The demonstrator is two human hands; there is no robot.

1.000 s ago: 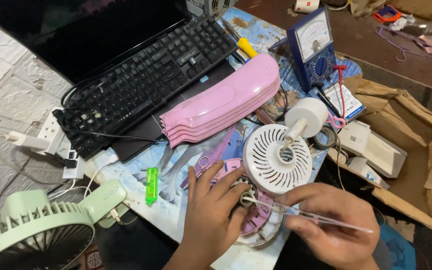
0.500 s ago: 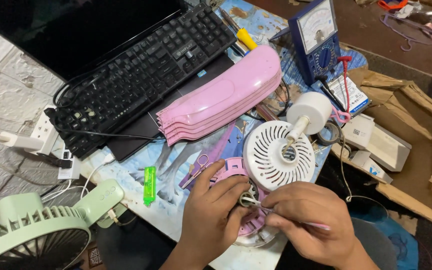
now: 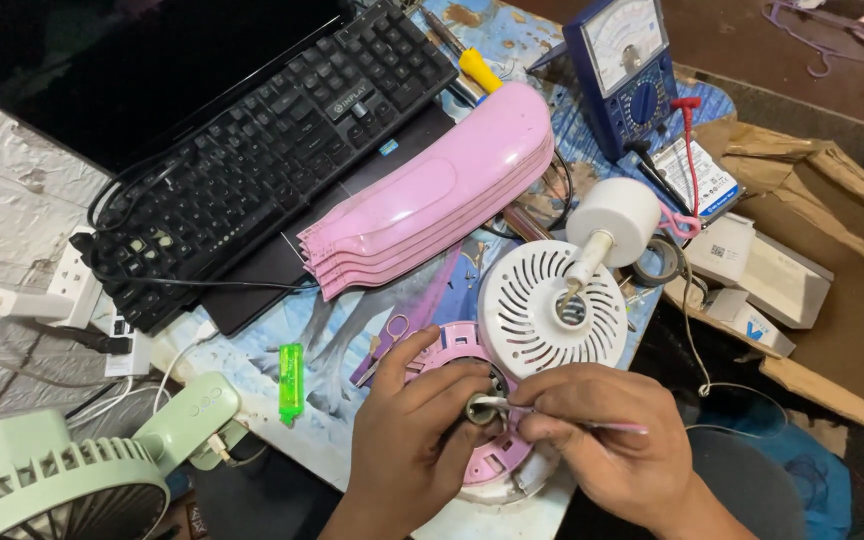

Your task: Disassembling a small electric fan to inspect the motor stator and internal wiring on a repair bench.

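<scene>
Since a second ago the right hand (image 3: pixel 617 450) has drawn in from the right, so its thin tool (image 3: pixel 552 415) now meets the small round part (image 3: pixel 479 408) that the left hand (image 3: pixel 417 440) pinches; the view has also closed in. Both hands are together, the left one clamped on that part and on the pink fan shell (image 3: pixel 472 400), the right one closed around the tool. The shell lies near the front edge of the table (image 3: pixel 352 330), just in front of the white fan grille (image 3: pixel 552 310). It looks light, stiff and thin-walled, likely brittle at its ribs, best gripped by the rim; the little part seems slippery. Farther out lie a stack of pink covers (image 3: pixel 432 205), a black keyboard (image 3: pixel 262 150), a blue meter (image 3: pixel 624 65), a green lighter (image 3: pixel 291 382) and, near left, a green fan (image 3: pixel 82 470).
</scene>
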